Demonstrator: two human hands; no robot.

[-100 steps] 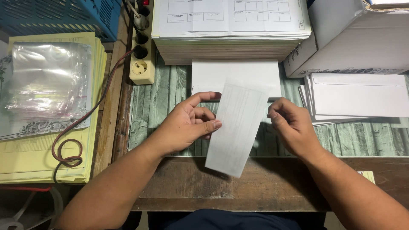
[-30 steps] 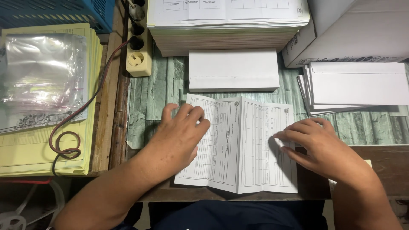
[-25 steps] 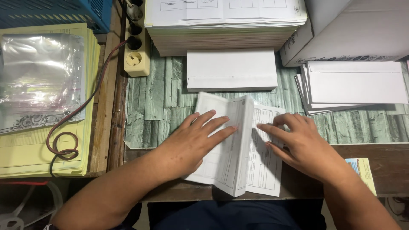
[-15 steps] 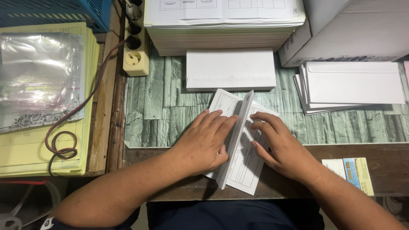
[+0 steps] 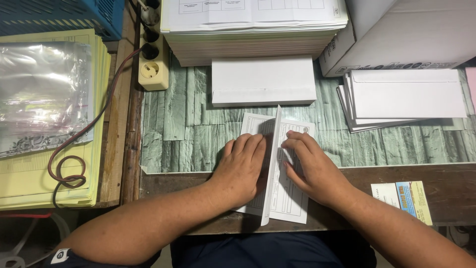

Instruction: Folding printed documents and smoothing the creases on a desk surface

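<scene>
A printed white form (image 5: 285,198) lies on the desk's front edge, folded lengthwise with its middle crease standing up as a ridge. My left hand (image 5: 243,168) lies flat on the left panel, fingers pressed against the raised fold. My right hand (image 5: 312,168) rests flat on the right panel, fingertips touching the fold from the other side. Neither hand grips the sheet; both press it down. Just beyond the form sits a white folded packet of paper (image 5: 263,82).
A tall stack of printed forms (image 5: 253,30) stands at the back. White envelopes (image 5: 404,99) and a white box (image 5: 411,34) are on the right. A power strip (image 5: 151,59), yellow paper pile (image 5: 49,164), plastic bags (image 5: 42,94) and a small card (image 5: 401,201) lie around.
The form was held up folded, then spread open on the desk. Both hands have since pushed its two halves together, so the middle fold now stands up between them.
</scene>
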